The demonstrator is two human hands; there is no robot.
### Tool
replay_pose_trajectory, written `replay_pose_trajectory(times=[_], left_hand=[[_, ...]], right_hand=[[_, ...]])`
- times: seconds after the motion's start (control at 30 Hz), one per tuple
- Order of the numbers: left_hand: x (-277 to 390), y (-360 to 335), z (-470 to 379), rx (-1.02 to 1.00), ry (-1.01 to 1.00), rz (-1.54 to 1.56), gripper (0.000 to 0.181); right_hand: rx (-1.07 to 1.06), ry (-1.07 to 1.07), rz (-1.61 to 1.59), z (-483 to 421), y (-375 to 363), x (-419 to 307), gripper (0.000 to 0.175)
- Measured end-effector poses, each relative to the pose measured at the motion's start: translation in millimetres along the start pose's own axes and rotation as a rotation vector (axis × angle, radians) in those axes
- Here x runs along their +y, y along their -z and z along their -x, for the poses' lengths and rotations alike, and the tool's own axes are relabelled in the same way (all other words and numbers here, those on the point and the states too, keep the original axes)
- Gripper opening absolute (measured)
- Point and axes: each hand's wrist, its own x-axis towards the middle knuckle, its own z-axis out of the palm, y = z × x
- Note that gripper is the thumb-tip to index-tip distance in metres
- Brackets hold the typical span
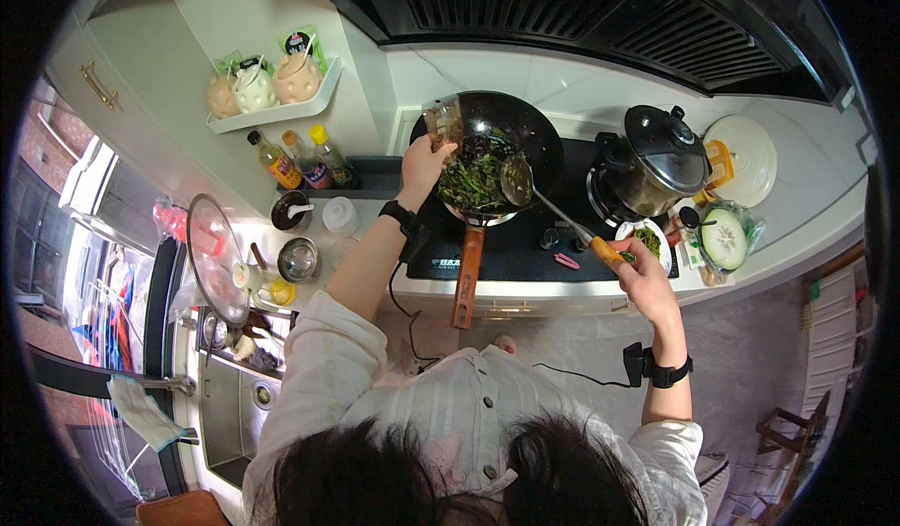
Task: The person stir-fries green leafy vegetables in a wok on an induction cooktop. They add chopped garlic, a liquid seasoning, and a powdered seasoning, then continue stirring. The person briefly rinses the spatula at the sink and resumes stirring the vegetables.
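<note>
A black wok (538, 122) with a wooden handle sits on the left burner of the black cooktop (541, 266). Dark green leafy vegetables (471, 185) lie inside it. My left hand (425, 164) grips a small clear packet or container (443, 119) with brown contents, held over the wok's left side. In my right hand (643, 273) is the wooden grip of a metal ladle (562, 218), whose bowl rests over the vegetables. Just beyond that hand, a white plate (622, 231) holds more greens. Whether anything falls from the packet cannot be seen.
A pressure cooker (654, 167) stands on the right burner, with a cut winter melon (724, 239) and jars beside it. Bottles (281, 164), a dark bowl (287, 209), a metal bowl (298, 259) and an upright glass lid (211, 259) are at left, near the sink (228, 392). A range hood (534, 5) hangs above.
</note>
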Motion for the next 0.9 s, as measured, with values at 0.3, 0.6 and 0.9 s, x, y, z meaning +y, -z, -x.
replay_pose_trajectory(times=[0.3, 0.6, 0.9], left_hand=[[11.7, 0.5, 5.8, -0.019, 0.007, 0.035, 0.039], [0.5, -2.3, -0.6, -0.025, -0.022, -0.023, 0.042], [5.4, 0.3, -0.3, 0.029, 0.026, 0.087, 0.042]], right_hand=[[0.003, 0.001, 0.046, 2.8, 8.4, -3.3, 0.030], [-0.025, 0.064, 0.088, 1.5, 10.4, -6.9, 0.032], [-0.032, 0.070, 0.137, 4.2, 5.0, -17.5, 0.031]])
